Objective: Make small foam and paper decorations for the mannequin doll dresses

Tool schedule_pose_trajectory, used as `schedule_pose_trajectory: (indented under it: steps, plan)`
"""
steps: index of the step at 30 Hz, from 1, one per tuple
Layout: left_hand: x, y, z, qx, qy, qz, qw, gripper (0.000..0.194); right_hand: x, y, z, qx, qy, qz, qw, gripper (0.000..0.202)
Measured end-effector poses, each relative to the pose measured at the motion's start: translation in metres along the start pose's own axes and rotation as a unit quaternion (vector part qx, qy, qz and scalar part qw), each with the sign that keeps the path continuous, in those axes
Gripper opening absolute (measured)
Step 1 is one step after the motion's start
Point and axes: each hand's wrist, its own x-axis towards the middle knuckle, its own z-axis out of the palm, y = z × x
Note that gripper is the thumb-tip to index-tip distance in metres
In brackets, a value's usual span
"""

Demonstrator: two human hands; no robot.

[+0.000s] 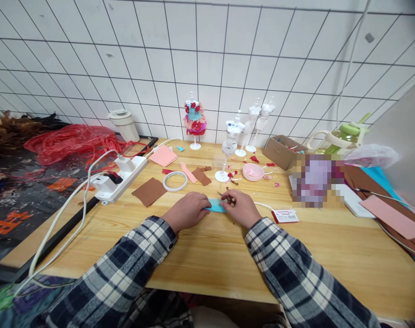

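Note:
My left hand (189, 211) is closed on the left end of a small blue strip (215, 205), which looks like crepe paper and lies low over the tabletop. At the strip's other end is my right hand (242, 208), its fingers curled around a small, thin, pointed metal tool (224, 197) whose exact kind I cannot make out. The fingers of both hands partly cover the strip. Just beyond my hands stands a white mini dress form (230, 139) with blue bits on its chest. A roll of double-sided tape (175, 181) lies beyond my left hand.
Brown paper (149, 192), pink paper (163, 155) and a power strip (123, 178) lie to the left. Farther back are a decorated dress form (195, 119), a pink bowl (253, 172) and a cardboard box (284, 151). A red-and-white packet (285, 216) is right of my right hand.

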Motion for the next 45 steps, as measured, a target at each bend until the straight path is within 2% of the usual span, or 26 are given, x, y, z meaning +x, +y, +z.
schedule_pose_trajectory:
  steps: [4, 6, 8, 17, 21, 24, 28, 31, 33, 35, 37, 38, 39, 42, 44, 45]
  plan:
    - [0.000, 0.000, -0.001, -0.009, 0.002, -0.003, 1.000, 0.025, -0.002, -0.001, 0.004, -0.007, -0.056, -0.051, 0.997, 0.023]
    - [0.000, 0.000, -0.001, -0.016, 0.005, -0.005, 1.000, 0.027, -0.003, -0.001, 0.007, -0.027, -0.059, -0.055, 0.996, 0.027]
    - [0.000, -0.001, -0.001, -0.029, 0.011, -0.011, 0.999, 0.027, -0.003, 0.001, 0.007, -0.038, -0.054, -0.055, 0.996, 0.022]
    - [0.000, -0.011, 0.007, -0.106, 0.052, -0.084, 0.989, 0.026, -0.004, 0.001, 0.004, 0.034, -0.070, 0.039, 0.996, 0.014]
    - [0.004, -0.010, 0.011, -0.080, 0.041, -0.090, 0.992, 0.029, -0.002, 0.001, 0.007, -0.019, -0.036, 0.068, 0.997, 0.016]
    - [0.005, -0.007, 0.009, -0.036, 0.039, -0.102, 0.993, 0.028, 0.002, 0.005, 0.007, -0.070, -0.023, 0.061, 0.995, 0.015]
    - [0.006, -0.002, 0.004, 0.006, 0.037, -0.113, 0.993, 0.020, 0.004, 0.008, 0.005, -0.092, -0.042, 0.058, 0.993, 0.017]
    - [0.004, -0.004, 0.002, -0.002, 0.039, -0.110, 0.993, 0.017, 0.000, 0.006, 0.004, -0.102, -0.066, 0.057, 0.991, 0.013]
    - [0.003, -0.007, 0.001, -0.022, 0.056, -0.106, 0.993, 0.016, -0.002, 0.004, 0.005, -0.100, -0.070, 0.047, 0.991, 0.011]
    - [0.002, -0.009, -0.001, -0.056, 0.115, -0.125, 0.984, 0.017, -0.002, 0.003, 0.006, -0.079, -0.046, 0.034, 0.995, 0.011]
    - [0.001, -0.009, -0.005, -0.129, 0.189, -0.183, 0.956, 0.022, -0.001, 0.004, 0.006, -0.026, 0.005, 0.038, 0.999, 0.011]
    - [0.001, -0.006, -0.006, -0.193, 0.202, -0.222, 0.934, 0.026, 0.001, 0.004, 0.007, 0.015, 0.032, 0.047, 0.998, 0.013]
    - [0.002, -0.003, -0.007, -0.271, 0.193, -0.259, 0.907, 0.031, 0.002, 0.004, 0.008, 0.065, 0.052, 0.057, 0.995, 0.015]
    - [0.005, 0.013, -0.005, -0.517, 0.089, -0.313, 0.792, 0.040, 0.004, 0.003, 0.013, 0.202, 0.058, 0.065, 0.975, 0.022]
    - [0.007, 0.021, -0.001, -0.598, 0.085, -0.320, 0.730, 0.041, 0.003, 0.000, 0.017, 0.248, 0.039, 0.055, 0.966, 0.022]
    - [0.008, 0.024, 0.000, -0.616, 0.100, -0.323, 0.712, 0.041, 0.001, -0.002, 0.019, 0.259, 0.031, 0.051, 0.964, 0.022]
